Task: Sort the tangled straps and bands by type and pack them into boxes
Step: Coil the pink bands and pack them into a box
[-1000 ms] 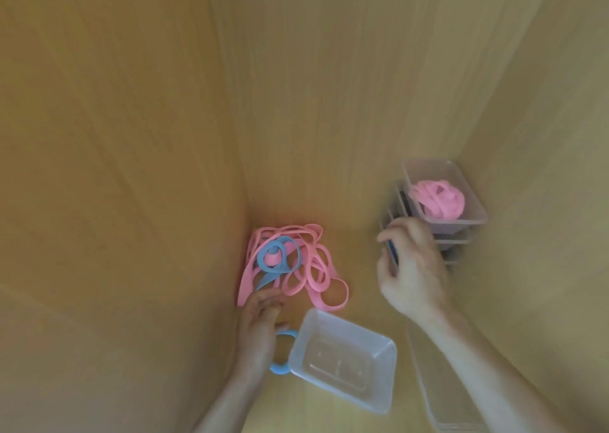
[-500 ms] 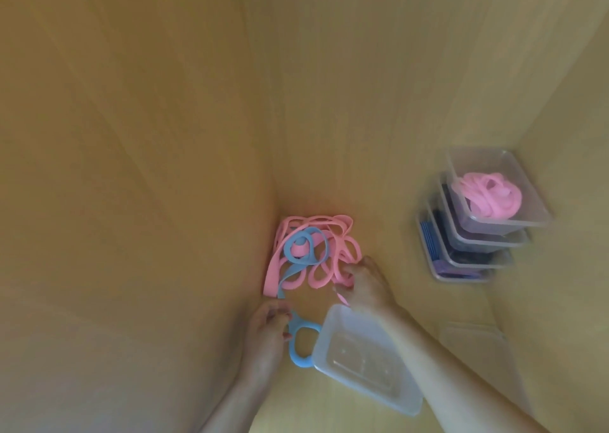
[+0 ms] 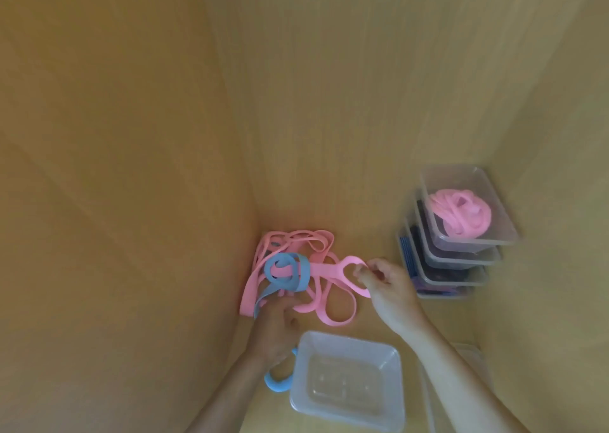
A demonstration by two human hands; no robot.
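A tangle of pink bands (image 3: pixel 298 245) lies in the left corner of the wooden floor, with a blue band (image 3: pixel 286 272) coiled around one pink loop. My right hand (image 3: pixel 387 287) pinches the end of a pink band (image 3: pixel 347 269) stretched out to the right of the tangle. My left hand (image 3: pixel 276 329) presses on the near side of the pile and grips the blue band, whose lower loop (image 3: pixel 276 382) shows below the wrist. An empty clear box (image 3: pixel 349 380) sits just in front of the pile.
At the right wall stands a stack of clear boxes (image 3: pixel 451 261); the top one holds coiled pink bands (image 3: pixel 461 215), the lower ones dark and blue straps. A clear lid (image 3: pixel 474 363) lies by my right forearm. Wooden walls close in on the left, back and right.
My right hand left the stack of boxes, reached the pile and now pulls a pink band out to the right. My left hand slid forward onto the pile.
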